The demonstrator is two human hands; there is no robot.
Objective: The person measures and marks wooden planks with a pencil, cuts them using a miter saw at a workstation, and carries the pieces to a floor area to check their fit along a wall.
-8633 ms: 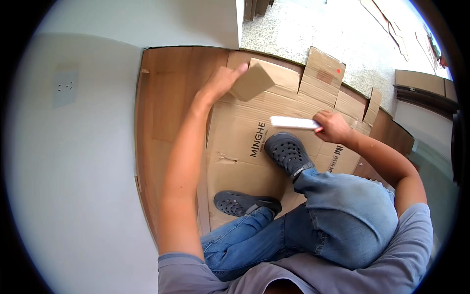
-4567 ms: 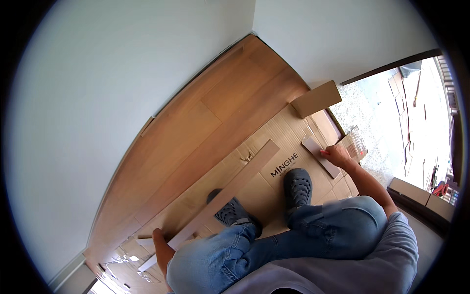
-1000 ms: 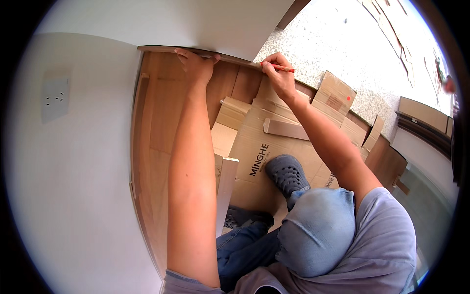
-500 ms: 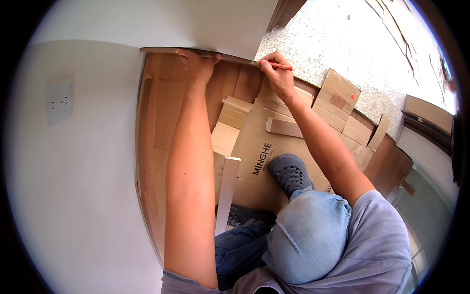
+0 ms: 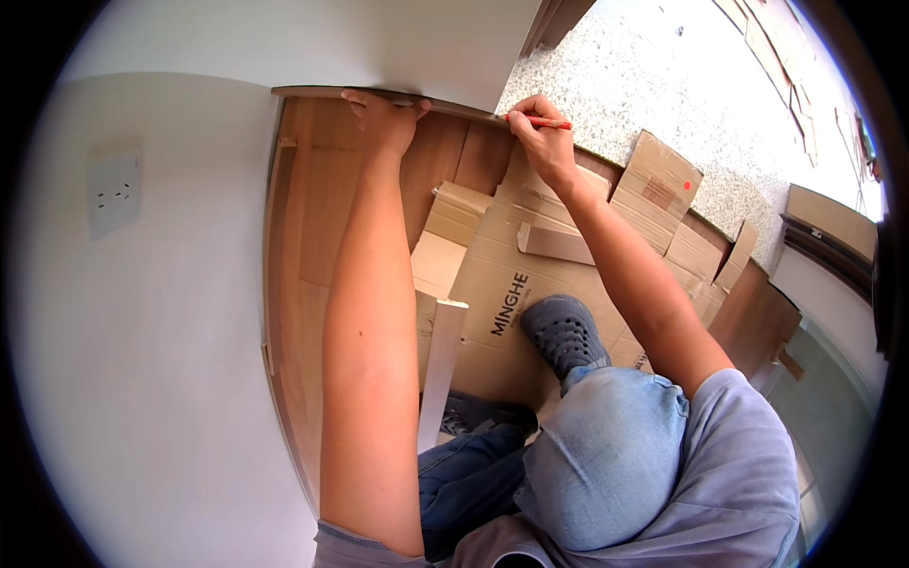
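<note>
A thin brown skirting board (image 5: pixel 464 111) runs along the foot of the white wall, from the inner corner to the wall's outer corner. My left hand (image 5: pixel 386 125) holds it near its middle, thumb and fingers spread along it; the fingertips are partly hidden. Pinched in my right hand (image 5: pixel 546 150) is a red pencil (image 5: pixel 553 123), its tip end toward the board's right end, beside the wall's outer corner. Whether the tip touches the board is too small to tell.
Flattened cardboard (image 5: pixel 502 364) covers part of the wood floor (image 5: pixel 327 218). A pale strip (image 5: pixel 440 369) stands beside my left forearm, and a short brown offcut (image 5: pixel 557 243) lies on the cardboard. Speckled flooring (image 5: pixel 606 76) extends beyond. A socket (image 5: pixel 115 195) is on the left wall.
My right hand and the pencil have shifted very slightly to the right. The left hand stays on the skirting board; the whole view has moved a little.
</note>
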